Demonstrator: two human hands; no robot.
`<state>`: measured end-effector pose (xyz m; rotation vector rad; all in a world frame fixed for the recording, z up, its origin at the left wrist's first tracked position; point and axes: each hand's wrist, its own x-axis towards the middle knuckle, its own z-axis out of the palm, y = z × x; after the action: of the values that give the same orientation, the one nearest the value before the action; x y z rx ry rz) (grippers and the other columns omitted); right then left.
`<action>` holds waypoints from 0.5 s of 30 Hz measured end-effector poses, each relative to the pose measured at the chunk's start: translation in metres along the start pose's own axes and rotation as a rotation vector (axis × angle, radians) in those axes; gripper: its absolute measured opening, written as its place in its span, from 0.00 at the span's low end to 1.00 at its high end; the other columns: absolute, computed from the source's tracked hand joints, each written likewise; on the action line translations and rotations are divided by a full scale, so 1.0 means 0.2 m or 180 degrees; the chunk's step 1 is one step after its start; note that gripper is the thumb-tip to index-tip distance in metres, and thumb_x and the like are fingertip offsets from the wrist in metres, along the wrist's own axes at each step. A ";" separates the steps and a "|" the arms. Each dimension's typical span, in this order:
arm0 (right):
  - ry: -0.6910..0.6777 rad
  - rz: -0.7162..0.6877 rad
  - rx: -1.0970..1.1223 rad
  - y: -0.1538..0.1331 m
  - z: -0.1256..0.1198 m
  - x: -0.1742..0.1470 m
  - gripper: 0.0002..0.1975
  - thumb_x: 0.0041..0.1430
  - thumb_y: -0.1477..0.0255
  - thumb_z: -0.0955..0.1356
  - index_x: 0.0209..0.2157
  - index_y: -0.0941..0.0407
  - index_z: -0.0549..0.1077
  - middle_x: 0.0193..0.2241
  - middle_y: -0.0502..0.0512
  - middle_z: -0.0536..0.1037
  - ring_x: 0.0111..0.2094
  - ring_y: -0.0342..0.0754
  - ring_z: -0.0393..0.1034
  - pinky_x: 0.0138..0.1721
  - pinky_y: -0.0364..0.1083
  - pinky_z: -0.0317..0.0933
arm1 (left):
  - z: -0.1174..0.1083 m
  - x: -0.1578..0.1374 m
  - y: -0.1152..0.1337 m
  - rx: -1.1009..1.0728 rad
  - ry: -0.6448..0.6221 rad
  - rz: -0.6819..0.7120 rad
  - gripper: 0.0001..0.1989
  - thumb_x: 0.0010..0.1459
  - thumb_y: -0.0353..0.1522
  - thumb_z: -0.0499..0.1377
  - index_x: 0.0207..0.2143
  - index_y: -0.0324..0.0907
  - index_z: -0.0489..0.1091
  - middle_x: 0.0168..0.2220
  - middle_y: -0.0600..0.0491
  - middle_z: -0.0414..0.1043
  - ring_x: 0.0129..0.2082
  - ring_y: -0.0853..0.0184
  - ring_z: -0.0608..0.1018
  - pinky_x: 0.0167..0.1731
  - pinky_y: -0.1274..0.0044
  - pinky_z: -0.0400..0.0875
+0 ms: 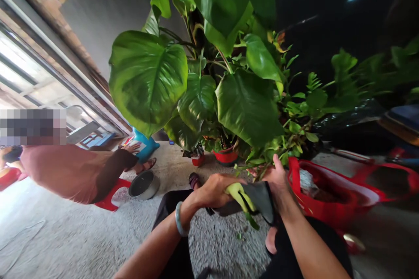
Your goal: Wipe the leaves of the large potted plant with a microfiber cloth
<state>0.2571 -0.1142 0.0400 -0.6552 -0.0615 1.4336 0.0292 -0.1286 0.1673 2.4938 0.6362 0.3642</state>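
Note:
My left hand (214, 189), with a pale bangle on its wrist, is closed around a yellow-green and dark-grey object (257, 198). Its exact kind is unclear; the grey part looks broad and flat and reaches toward my right wrist. Just beyond, my right hand (278, 176) has its thumb raised and its fingers partly hidden around thin leafy green stems (260, 166). These stems run into the foliage behind. A large broad-leaved potted plant (150, 76) rises in front of me, its red pot (225, 155) on the floor.
To my right sits a red bag (330, 209) with a whitish bundle inside. A grey metal pot (144, 184) stands on the rough concrete floor (108, 231) at left, near a person (62, 168) on a red stool (114, 194). A small red pot (197, 160) and a blue sack (145, 144) are farther back.

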 end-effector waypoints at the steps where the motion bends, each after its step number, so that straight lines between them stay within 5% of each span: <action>1: 0.0049 0.0087 0.0012 0.00 0.00 0.01 0.16 0.58 0.51 0.71 0.33 0.49 0.78 0.30 0.57 0.84 0.43 0.63 0.82 0.46 0.63 0.76 | -0.05 -0.01 0.02 -0.0058 0.0316 0.0006 0.19 0.59 0.26 0.62 0.52 0.45 0.79 0.49 0.50 0.84 0.47 0.61 0.85 0.49 0.72 0.79; 6: 0.0135 0.0042 0.0067 0.03 -0.02 0.05 0.17 0.57 0.50 0.71 0.28 0.49 0.77 0.17 0.50 0.75 0.36 0.62 0.82 0.45 0.64 0.76 | -0.36 0.14 0.08 0.0129 0.2339 -0.0018 0.22 0.61 0.32 0.64 0.58 0.47 0.74 0.52 0.50 0.82 0.48 0.60 0.82 0.51 0.67 0.79; 8: 0.0104 0.0006 0.0073 0.03 -0.01 0.06 0.17 0.57 0.49 0.71 0.28 0.49 0.77 0.17 0.49 0.74 0.35 0.61 0.81 0.44 0.64 0.76 | -0.39 0.26 0.06 0.0292 0.2675 0.0075 0.22 0.63 0.35 0.63 0.59 0.45 0.73 0.52 0.49 0.81 0.49 0.60 0.81 0.52 0.67 0.78; 10: 0.0056 -0.0052 0.0074 0.04 0.00 0.05 0.17 0.58 0.50 0.71 0.28 0.48 0.76 0.17 0.49 0.74 0.35 0.60 0.81 0.44 0.63 0.76 | -0.33 0.33 0.00 0.0453 0.2383 0.0103 0.22 0.61 0.34 0.64 0.58 0.43 0.74 0.50 0.46 0.81 0.49 0.59 0.81 0.52 0.66 0.78; 15: 0.0024 -0.0273 0.0069 0.02 0.01 0.01 0.13 0.61 0.53 0.70 0.36 0.47 0.80 0.28 0.51 0.83 0.35 0.57 0.81 0.41 0.58 0.77 | -0.07 0.17 -0.16 0.0390 0.0441 -0.0203 0.25 0.55 0.26 0.62 0.56 0.46 0.78 0.48 0.48 0.83 0.49 0.57 0.83 0.51 0.66 0.79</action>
<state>0.2530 -0.1118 0.0397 -0.6329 -0.0673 1.3476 0.0402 -0.0813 0.1656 2.5731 0.8143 0.4908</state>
